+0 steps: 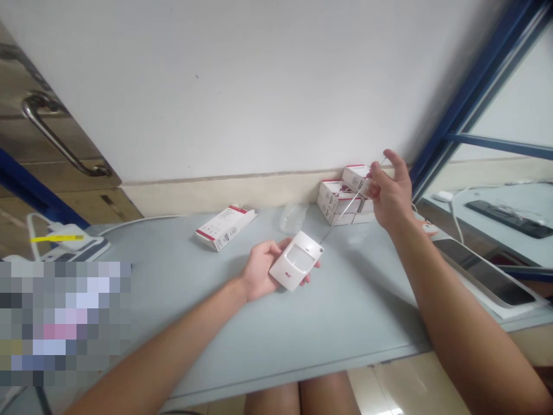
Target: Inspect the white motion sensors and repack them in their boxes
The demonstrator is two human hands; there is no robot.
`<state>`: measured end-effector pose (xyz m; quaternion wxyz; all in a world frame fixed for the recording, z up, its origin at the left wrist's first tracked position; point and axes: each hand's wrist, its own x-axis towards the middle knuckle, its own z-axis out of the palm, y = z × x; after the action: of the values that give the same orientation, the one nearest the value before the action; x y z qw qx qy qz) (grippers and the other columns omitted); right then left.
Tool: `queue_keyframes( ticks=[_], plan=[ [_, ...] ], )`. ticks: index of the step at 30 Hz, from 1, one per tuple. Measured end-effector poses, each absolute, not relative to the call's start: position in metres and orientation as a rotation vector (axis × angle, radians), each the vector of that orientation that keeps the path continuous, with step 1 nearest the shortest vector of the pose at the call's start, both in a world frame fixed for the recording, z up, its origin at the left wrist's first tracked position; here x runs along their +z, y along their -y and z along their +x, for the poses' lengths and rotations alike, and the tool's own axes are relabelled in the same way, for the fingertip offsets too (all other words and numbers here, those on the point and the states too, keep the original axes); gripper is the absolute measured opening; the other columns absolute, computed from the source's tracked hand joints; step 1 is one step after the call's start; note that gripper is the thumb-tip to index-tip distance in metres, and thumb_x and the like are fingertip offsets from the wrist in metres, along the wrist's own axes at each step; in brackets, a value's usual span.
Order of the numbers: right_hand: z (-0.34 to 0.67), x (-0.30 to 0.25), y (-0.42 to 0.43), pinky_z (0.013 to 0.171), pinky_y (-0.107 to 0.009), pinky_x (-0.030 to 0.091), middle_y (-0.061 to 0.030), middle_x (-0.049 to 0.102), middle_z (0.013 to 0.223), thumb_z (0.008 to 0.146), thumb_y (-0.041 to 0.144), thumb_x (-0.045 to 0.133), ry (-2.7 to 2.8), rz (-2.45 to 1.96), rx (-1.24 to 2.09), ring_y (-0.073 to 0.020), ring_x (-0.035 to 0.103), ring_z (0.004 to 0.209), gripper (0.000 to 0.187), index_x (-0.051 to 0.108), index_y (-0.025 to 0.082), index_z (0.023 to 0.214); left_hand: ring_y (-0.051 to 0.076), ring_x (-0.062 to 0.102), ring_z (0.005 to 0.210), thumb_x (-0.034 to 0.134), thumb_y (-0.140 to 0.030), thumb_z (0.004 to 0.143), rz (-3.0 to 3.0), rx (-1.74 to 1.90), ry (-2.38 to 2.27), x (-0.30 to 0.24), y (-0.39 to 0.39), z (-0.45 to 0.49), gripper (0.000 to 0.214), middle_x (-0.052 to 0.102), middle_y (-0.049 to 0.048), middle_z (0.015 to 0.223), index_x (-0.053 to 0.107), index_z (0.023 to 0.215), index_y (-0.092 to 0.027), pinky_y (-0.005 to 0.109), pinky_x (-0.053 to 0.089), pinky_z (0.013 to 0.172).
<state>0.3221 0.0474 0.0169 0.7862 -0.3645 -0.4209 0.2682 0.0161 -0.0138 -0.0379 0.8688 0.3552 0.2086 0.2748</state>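
Observation:
My left hand [262, 271] holds a white motion sensor [298, 262] from beneath, its fingers wrapped round the case. The sensor has a curved window on its front and a small red mark at its lower end. From its top right corner a thin metal telescopic antenna [345, 208] slants up and right. My right hand [392, 187] pinches the antenna near its upper end, with the index finger raised. Behind the sensor, a flat white and red box [225, 226] and a clear plastic bag [294, 218] lie on the grey table [207, 340].
Several white and red boxes [341, 207] are stacked against the wall, partly behind my right hand. A phone [484, 271] lies at the right by a glass panel in a blue frame [470, 80]. At left are a power strip [101, 249] with cables and a blurred-out patch.

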Motion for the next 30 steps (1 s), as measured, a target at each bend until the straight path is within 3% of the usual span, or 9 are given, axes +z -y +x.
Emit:
queue_keyframes(
  ticks=[4,14,20,25,27,30],
  plan=[
    [0.321,0.016,-0.049,0.044,-0.023,0.033,0.0068,0.061,0.067,0.068,0.047,0.097,0.907,-0.796,0.535,-0.0084,0.039,0.049,0.067,0.064,0.032,0.125,0.032,0.073,0.068,0.050,-0.026,0.075,0.719,0.591,-0.430,-0.038,0.015,0.016,0.044,0.077,0.0276,0.107,0.056,0.117,-0.016,0.039,0.047,0.074],
    [0.306,0.012,-0.047,0.043,-0.022,0.034,0.0055,0.063,0.069,0.071,0.049,0.094,0.948,-0.830,0.533,-0.0083,0.045,0.050,0.054,0.068,0.028,0.114,0.032,0.071,0.066,0.051,-0.029,0.082,0.736,0.615,-0.409,-0.043,0.016,0.013,0.031,0.077,0.0250,0.100,0.056,0.111,-0.019,0.039,0.047,0.069],
    [0.259,0.000,-0.036,0.043,-0.022,0.032,0.0014,0.068,0.074,0.085,0.067,0.076,1.158,-0.956,0.659,-0.0079,0.043,0.048,0.045,0.074,0.024,0.099,0.031,0.072,0.067,0.053,-0.029,0.079,0.678,0.814,-0.475,-0.041,0.015,0.011,0.033,0.078,0.0219,0.100,0.058,0.110,-0.019,0.039,0.049,0.070],
    [0.225,-0.011,-0.019,0.050,-0.025,0.039,-0.0024,0.072,0.082,0.095,0.061,0.067,1.458,-1.096,0.721,-0.0097,0.046,0.054,0.042,0.075,0.022,0.082,0.032,0.072,0.067,0.052,-0.029,0.077,0.671,0.938,-0.538,-0.041,0.009,0.006,0.036,0.079,0.0205,0.096,0.061,0.109,-0.016,0.041,0.051,0.070],
    [0.216,-0.014,-0.013,0.056,-0.027,0.043,-0.0022,0.072,0.082,0.097,0.057,0.066,1.559,-1.129,0.741,-0.0116,0.050,0.059,0.037,0.079,0.023,0.091,0.032,0.073,0.067,0.052,-0.029,0.076,0.671,0.980,-0.550,-0.040,0.006,0.005,0.037,0.079,0.0194,0.094,0.063,0.109,-0.015,0.041,0.053,0.069],
    [0.209,-0.020,-0.008,0.063,-0.030,0.048,-0.0021,0.073,0.090,0.102,0.054,0.059,1.732,-1.148,0.750,-0.0137,0.055,0.063,0.037,0.079,0.028,0.119,0.032,0.073,0.067,0.051,-0.028,0.075,0.672,1.040,-0.573,-0.036,0.002,0.005,0.041,0.078,0.0182,0.091,0.066,0.110,-0.012,0.041,0.054,0.067]
  ],
)
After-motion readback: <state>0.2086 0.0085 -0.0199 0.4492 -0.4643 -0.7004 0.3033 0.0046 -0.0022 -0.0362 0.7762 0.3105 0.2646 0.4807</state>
